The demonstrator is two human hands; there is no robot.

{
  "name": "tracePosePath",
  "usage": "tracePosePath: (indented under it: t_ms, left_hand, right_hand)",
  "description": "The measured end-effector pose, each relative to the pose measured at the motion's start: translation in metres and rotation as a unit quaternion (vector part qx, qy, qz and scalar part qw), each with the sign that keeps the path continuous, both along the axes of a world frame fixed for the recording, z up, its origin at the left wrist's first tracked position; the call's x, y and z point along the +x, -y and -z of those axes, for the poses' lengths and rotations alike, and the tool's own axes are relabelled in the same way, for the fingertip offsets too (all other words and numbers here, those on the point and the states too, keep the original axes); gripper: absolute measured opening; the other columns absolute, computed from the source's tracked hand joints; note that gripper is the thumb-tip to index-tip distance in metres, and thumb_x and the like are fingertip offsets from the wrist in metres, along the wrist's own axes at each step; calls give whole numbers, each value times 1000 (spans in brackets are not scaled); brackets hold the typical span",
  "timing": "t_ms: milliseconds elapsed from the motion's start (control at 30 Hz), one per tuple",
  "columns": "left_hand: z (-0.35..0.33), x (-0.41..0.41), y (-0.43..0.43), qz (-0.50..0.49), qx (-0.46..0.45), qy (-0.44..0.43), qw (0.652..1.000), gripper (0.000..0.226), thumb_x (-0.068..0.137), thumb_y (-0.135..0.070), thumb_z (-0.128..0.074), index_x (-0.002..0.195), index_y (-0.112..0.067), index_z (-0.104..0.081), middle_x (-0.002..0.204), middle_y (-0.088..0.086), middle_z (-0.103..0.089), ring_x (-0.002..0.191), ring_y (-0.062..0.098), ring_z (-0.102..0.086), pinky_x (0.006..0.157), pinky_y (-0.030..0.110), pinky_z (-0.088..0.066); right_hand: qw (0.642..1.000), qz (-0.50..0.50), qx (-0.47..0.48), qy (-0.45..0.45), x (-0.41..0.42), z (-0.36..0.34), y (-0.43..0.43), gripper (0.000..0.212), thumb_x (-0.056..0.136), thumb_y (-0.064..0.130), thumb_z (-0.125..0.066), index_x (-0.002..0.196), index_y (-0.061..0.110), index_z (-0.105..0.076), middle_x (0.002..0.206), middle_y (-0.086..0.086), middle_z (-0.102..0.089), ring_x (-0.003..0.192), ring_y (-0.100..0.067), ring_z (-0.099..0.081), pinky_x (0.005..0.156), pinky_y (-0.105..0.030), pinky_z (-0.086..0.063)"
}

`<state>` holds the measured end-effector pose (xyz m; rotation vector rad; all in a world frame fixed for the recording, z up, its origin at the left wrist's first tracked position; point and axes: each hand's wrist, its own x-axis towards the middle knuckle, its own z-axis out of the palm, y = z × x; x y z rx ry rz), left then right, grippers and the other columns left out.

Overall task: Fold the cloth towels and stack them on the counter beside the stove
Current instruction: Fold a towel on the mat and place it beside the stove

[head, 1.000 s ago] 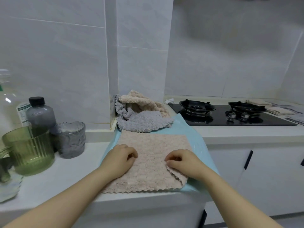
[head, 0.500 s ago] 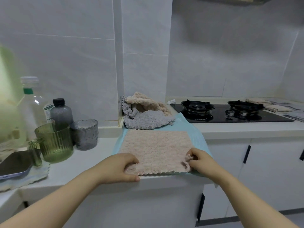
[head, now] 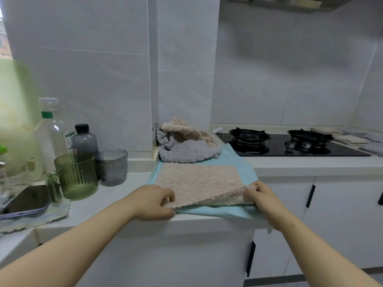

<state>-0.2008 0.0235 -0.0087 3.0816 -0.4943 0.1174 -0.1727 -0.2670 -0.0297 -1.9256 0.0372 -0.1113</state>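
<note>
Terry cloth has been raised: the pink towel (head: 196,181), flat half a second earlier, is lifted off the blue mat (head: 244,162) at its near right corner, which is pinched by the right hand (head: 261,195). Its near left corner is gripped by the left hand (head: 153,201). It is spread on the counter (head: 116,194) left of the stove (head: 290,147), with its long axis running left to right.

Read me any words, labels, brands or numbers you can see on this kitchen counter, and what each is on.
No text is legible.
Clear bottle: side label with print, too blurred to read.
Stove: white marking on its front edge, too small to read.
</note>
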Motion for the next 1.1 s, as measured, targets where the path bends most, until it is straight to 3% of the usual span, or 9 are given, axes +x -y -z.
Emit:
tracePosePath:
  t_ms: [67, 167, 233, 300, 433, 533, 700, 900, 1100]
  left_hand:
    - [-2, 2, -1, -7, -15, 3, 1000, 23, 85, -33, -49, 106, -26, -57, 96, -3, -62, 84, 17, -50, 70, 25, -37]
    - [-4, 4, -3, -15, -29, -6, 999, 21, 87, -23, -46, 105, -22, -57, 89, -1, -61, 81, 18, -47, 66, 27, -36]
    - [-3, 6, -9, -19, -72, -20, 997, 20, 87, -21, -48, 105, -23, -57, 78, -8, -54, 80, 16, -47, 62, 23, -35]
    - [-1, 10, -17, -32, -143, -18, 989, 16, 86, -18, -51, 98, -25, -58, 82, -7, -59, 81, 15, -50, 64, 20, -36]
    - [-6, 14, -29, -86, -326, 7, 941, 13, 86, -15, -60, 80, -27, -63, 86, 0, -67, 81, 15, -57, 76, 26, -43]
    - [-16, 14, -31, -69, -432, -26, 899, 9, 84, -12, -66, 80, -20, -67, 82, 5, -68, 77, 16, -59, 79, 31, -46]
    - [-25, 4, -35, -38, -391, -97, 914, 8, 82, -16, -71, 87, -11, -69, 65, 2, -62, 54, 3, -51, 60, 12, -42]
    - [-28, -1, -39, -38, -403, -206, 891, 31, 67, -31, -76, 88, -9, -70, 62, -1, -55, 58, 9, -45, 54, 15, -42]
    - [-24, 36, -29, -110, -470, -115, 868, 9, 89, -16, -62, 95, -9, -66, 78, 7, -59, 68, 16, -52, 58, 20, -46]
  right_hand:
    - [1000, 0, -2, -6, 1, 1, 0, 7, 85, 5, -52, 83, 10, -47, 80, -7, -49, 74, -20, -42, 63, -31, -30]
    - [1000, -3, -8, -5, 2, 2, 1, 8, 84, 4, -52, 81, 10, -47, 77, -5, -48, 70, -19, -40, 61, -30, -29]
    - [1000, -5, -9, -4, 3, 3, 1, 10, 84, 3, -52, 79, 11, -47, 74, -3, -47, 68, -18, -39, 59, -29, -28]
    - [1000, -11, -6, -8, 4, 3, 2, 10, 86, 5, -50, 79, 12, -49, 74, -3, -48, 69, -18, -41, 61, -29, -29]
    - [998, -3, 63, -26, 10, 1, 9, 18, 92, 14, -47, 77, 13, -57, 85, -9, -55, 80, -22, -48, 75, -35, -37]
    - [996, 10, 86, -11, 11, -4, 11, 22, 94, 10, -44, 76, 12, -56, 83, -7, -54, 78, -21, -50, 74, -34, -42]
    - [999, -25, 39, -20, -1, -7, 16, 20, 92, 11, -48, 76, 9, -61, 78, -7, -56, 74, -21, -48, 69, -32, -39]
    - [992, -87, 7, -86, -7, -16, 25, 21, 90, 17, -53, 72, 12, -43, 68, -5, -38, 59, -15, -35, 54, -26, -30]
    - [999, 27, -44, 9, 34, -17, 16, 25, 92, 26, -56, 73, 10, -52, 69, -8, -43, 65, -21, -39, 60, -31, -32]
